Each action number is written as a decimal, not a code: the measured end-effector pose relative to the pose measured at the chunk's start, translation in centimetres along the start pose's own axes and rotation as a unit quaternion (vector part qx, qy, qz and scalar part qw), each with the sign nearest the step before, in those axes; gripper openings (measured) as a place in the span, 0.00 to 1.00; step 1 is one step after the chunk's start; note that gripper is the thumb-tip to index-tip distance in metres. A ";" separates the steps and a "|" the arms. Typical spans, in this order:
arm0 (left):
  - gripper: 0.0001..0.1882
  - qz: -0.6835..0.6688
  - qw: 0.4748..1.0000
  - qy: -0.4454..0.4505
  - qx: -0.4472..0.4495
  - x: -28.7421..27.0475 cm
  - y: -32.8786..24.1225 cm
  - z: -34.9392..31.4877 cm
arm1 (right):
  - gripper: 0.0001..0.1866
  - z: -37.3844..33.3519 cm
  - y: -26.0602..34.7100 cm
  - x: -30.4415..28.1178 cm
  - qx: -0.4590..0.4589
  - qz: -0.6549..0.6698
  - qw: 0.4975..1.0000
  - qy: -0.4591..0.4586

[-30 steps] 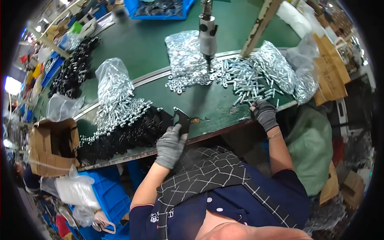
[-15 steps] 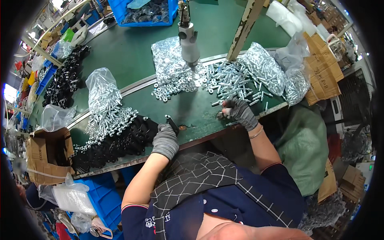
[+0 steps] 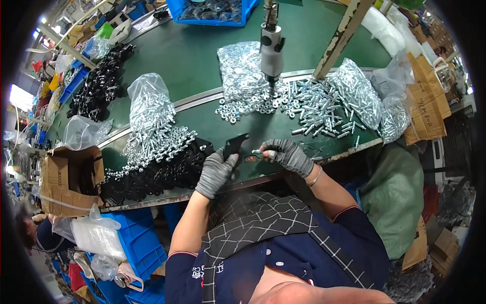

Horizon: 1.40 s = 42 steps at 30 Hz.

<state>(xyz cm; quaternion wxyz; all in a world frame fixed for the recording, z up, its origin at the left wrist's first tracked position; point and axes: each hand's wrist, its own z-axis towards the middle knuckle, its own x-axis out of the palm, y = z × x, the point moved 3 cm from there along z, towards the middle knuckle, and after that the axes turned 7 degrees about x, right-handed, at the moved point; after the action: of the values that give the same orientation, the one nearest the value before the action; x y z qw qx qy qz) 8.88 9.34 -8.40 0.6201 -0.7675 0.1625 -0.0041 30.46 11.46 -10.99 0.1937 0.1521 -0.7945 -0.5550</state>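
Observation:
My gloved left hand [image 3: 216, 175] grips a flat black bracket [image 3: 235, 145], which tilts up to the right above the green table. Just to its right, my gloved right hand [image 3: 288, 156] pinches a small silver bolt-like piece [image 3: 256, 151] between thumb and fingers. The piece points toward the bracket but stays apart from it. Beyond my right hand lies a loose heap of silver pins [image 3: 324, 109]. Several silver nuts [image 3: 234, 112] are spread in front of a clear bag. Left of my left hand is a pile of black brackets [image 3: 152, 180], with bolts and nuts along its far side.
A grey-white power driver [image 3: 272, 53] hangs over the table. A painted metal post [image 3: 344, 38] rises at the right. Bags of silver hardware [image 3: 357, 93] stand behind the heaps. A blue bin [image 3: 245, 21] sits at the back, a cardboard box [image 3: 66, 185] at the left end.
My right hand has come left from near the pin heap and now holds the small silver piece close to my left hand. The bracket has turned in my left hand. The view has shifted slightly.

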 end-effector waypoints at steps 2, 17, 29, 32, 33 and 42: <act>0.17 -0.091 0.996 0.000 -0.007 0.5 -0.2 -0.4 | 0.09 0.4 0.1 1.1 -0.030 -0.063 0.997 -0.017; 0.18 -0.334 0.932 -0.063 0.121 4.3 3.6 -0.7 | 0.06 -1.1 2.6 4.3 -0.185 -0.190 0.959 -0.100; 0.16 -0.370 0.928 0.030 -0.027 4.6 2.4 1.5 | 0.11 1.7 3.0 -6.1 -0.098 -0.543 0.785 -0.281; 0.15 -0.408 0.911 -0.037 -0.041 6.1 3.0 2.3 | 0.11 3.9 5.2 -6.3 0.084 -0.691 0.670 -0.258; 0.15 -0.410 0.910 -0.037 -0.039 6.4 2.6 2.5 | 0.11 4.3 5.1 -6.9 0.083 -0.693 0.668 -0.259; 0.18 -0.389 0.916 -0.067 -0.073 6.6 2.5 2.6 | 0.11 3.3 4.5 -2.5 -0.043 -0.430 0.897 -0.092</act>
<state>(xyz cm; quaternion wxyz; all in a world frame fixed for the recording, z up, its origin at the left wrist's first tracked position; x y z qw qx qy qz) 15.06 9.69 -12.64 0.5211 -0.8117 -0.1913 -0.1817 30.98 16.81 -8.14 -0.1313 0.4190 -0.6415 -0.6291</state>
